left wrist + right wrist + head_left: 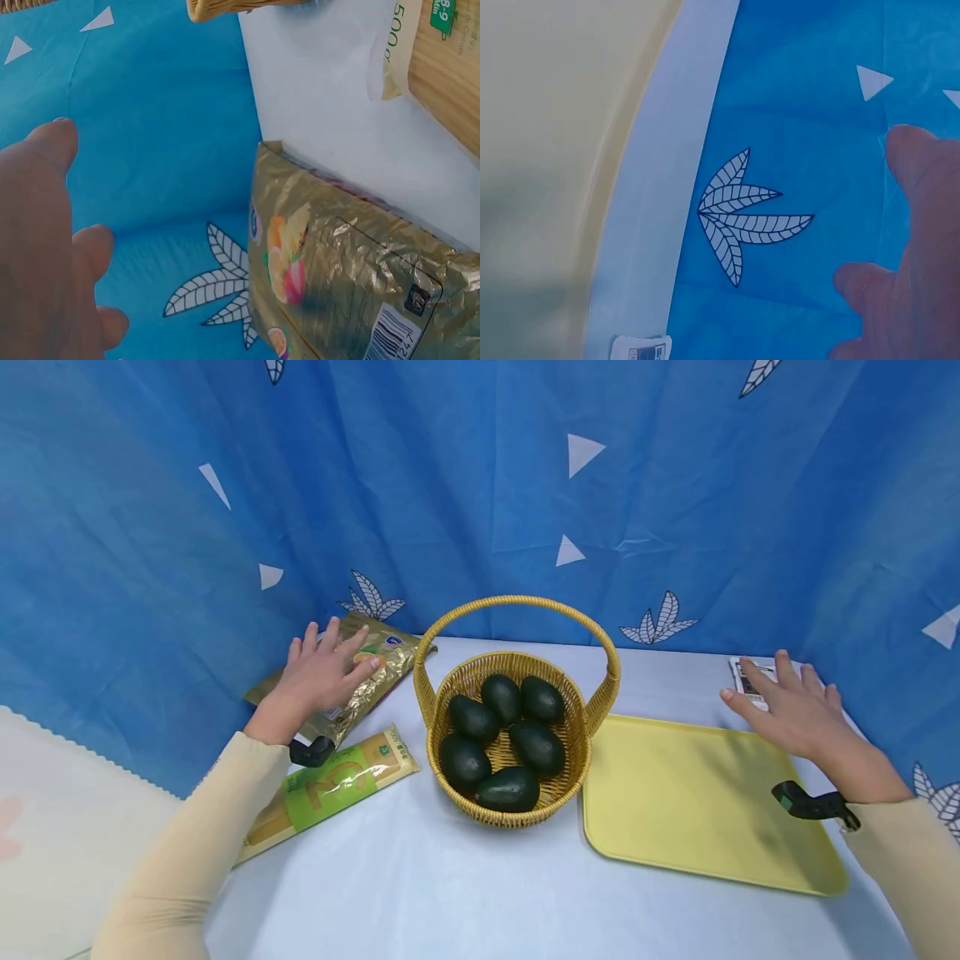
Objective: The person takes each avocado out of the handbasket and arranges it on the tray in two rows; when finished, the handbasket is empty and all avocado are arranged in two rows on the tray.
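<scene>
My left hand (318, 672), fingers spread, is over a shiny gold bag (382, 672) printed with fruit. In the left wrist view the gold bag (337, 255) shows its barcode, and the left hand (45, 247) holds nothing. Below it in the head view lies a noodle packet (330, 789) with a green label. On the right, my right hand (798, 706) is spread with nothing in it, above the far right corner of a yellow tray (697, 802). A small white packet (738, 677) lies partly behind its fingers. Between the hands stands a wicker basket (431, 752) with several dark green avocados (538, 748).
The basket's tall handle (517, 600) arches above its rim. A blue curtain (465, 485) with leaf and triangle prints hangs behind and at the sides of the white table (420, 893). The tray's left edge is close beside the basket.
</scene>
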Available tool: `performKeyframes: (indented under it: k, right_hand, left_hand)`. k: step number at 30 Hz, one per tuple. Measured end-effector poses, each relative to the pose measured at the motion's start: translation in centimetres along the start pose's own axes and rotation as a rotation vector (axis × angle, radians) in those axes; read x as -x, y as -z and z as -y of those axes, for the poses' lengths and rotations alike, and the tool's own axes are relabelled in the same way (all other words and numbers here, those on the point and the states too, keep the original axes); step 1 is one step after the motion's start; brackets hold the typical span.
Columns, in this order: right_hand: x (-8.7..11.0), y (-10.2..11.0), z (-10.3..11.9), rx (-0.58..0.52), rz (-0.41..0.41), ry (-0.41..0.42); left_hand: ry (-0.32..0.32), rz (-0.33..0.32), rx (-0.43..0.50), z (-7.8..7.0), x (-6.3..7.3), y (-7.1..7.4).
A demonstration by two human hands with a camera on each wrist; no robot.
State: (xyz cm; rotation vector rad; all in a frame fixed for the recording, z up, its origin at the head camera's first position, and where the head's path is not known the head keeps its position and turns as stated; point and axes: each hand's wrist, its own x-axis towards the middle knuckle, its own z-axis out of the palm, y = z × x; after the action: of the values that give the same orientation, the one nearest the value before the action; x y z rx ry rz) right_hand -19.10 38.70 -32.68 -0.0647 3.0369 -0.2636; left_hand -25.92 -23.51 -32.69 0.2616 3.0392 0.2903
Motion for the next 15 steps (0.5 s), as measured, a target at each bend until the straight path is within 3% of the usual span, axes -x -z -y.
performKeyframes:
  k: [15]
  right_hand:
    - [-0.42,-0.22,-0.49,0.003,0.009,0.000]
  left_hand:
    - [-0.043,-0.002,-0.040,-0.88,0.36,-0.29]
